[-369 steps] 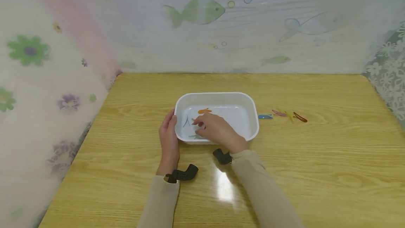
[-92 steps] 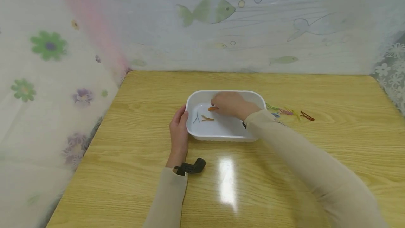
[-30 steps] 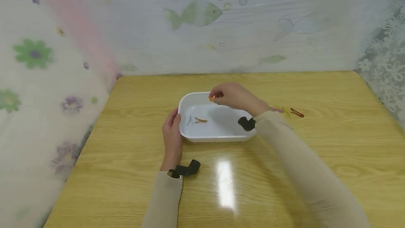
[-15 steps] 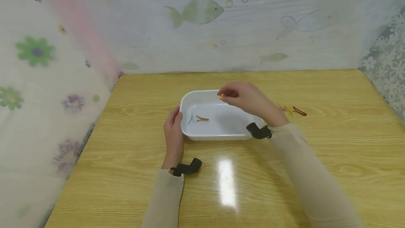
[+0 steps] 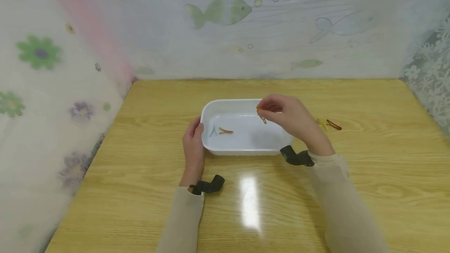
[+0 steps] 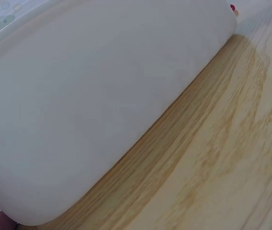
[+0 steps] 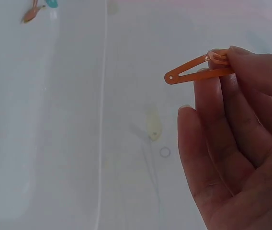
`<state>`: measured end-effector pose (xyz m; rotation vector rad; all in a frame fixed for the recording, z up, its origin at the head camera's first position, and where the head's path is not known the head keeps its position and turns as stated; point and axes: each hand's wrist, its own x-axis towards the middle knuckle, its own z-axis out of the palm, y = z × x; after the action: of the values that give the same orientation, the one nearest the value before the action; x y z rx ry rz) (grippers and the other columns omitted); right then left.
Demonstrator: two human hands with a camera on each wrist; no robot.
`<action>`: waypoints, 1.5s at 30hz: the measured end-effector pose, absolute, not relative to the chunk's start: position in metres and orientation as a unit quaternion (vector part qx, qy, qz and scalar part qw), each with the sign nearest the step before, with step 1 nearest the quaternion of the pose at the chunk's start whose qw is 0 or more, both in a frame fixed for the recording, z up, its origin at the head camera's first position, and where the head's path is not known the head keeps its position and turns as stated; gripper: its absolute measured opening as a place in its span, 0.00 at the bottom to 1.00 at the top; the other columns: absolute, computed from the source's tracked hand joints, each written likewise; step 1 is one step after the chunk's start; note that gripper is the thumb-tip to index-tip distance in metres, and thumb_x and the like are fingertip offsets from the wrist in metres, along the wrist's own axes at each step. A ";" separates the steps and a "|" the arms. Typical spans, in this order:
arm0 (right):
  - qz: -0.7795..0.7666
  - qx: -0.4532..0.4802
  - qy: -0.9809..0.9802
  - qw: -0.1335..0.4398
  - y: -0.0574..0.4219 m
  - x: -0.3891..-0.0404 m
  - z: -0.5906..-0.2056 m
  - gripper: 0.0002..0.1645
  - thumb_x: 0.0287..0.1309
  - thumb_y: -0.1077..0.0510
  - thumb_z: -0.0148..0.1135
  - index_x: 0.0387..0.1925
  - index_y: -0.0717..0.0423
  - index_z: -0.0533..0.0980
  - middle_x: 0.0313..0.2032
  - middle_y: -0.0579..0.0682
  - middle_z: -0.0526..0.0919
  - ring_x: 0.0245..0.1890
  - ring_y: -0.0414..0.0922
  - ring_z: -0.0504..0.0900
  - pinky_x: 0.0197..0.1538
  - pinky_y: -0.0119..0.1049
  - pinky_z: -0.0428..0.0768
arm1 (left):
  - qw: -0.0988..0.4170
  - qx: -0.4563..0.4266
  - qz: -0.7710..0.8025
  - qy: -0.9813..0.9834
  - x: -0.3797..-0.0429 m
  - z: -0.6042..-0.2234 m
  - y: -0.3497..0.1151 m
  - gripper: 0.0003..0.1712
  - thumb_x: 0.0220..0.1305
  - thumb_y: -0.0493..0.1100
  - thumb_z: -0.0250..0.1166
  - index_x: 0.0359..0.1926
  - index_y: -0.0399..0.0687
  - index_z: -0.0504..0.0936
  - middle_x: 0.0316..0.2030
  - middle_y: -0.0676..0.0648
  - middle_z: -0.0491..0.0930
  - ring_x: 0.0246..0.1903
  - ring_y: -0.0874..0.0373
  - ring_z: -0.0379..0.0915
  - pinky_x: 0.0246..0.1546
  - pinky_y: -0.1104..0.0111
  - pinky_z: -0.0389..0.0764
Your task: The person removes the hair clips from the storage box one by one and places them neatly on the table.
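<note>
The right hand has slid rightward from half a second ago, drawing an orange clip along with it! Nearest the person, the left hand braces the left end of the white tray, thumb by the rim, though how far its fingers curl is impossible to tell. Inside, toward that end, lie a pale blue clip and a brownish-orange clip, close together but apart. Now up above the tray's right half: right thumb and fingers pinch the orange clip by one end, its long axis slanting down from the fingertips, rounded end free, and the left hand well away. Further right on the table, partly screened by the right hand, sit a yellow clip and a dark red clip; behind everything, a fish-printed backdrop.
</note>
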<state>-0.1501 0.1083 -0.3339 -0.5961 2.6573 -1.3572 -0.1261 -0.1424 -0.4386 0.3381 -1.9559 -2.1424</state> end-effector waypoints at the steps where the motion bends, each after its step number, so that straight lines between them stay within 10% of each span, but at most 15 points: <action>1: -0.448 -0.194 0.872 0.044 0.109 -0.149 -0.335 0.07 0.54 0.48 0.59 0.35 0.40 0.76 0.31 0.42 0.79 0.34 0.37 0.77 0.43 0.36 0.72 | 0.111 0.113 -0.728 -0.667 -0.128 -0.441 -0.143 0.19 0.65 0.45 0.50 0.54 0.46 0.73 0.52 0.49 0.73 0.51 0.57 0.68 0.51 0.65 0.69; 45: -0.450 -0.035 0.887 0.099 0.204 -0.166 -0.367 0.22 0.52 0.41 0.59 0.40 0.52 0.74 0.38 0.55 0.79 0.38 0.51 0.77 0.42 0.43 0.77 | 0.111 0.115 -0.728 -0.667 -0.130 -0.449 -0.144 0.18 0.65 0.49 0.51 0.54 0.51 0.73 0.51 0.54 0.73 0.51 0.63 0.67 0.51 0.68 0.69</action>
<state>-0.1659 0.2037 -0.3667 -0.1031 2.6221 -1.3317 -0.1302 -0.1438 -0.4495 0.3377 -1.9582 -2.1386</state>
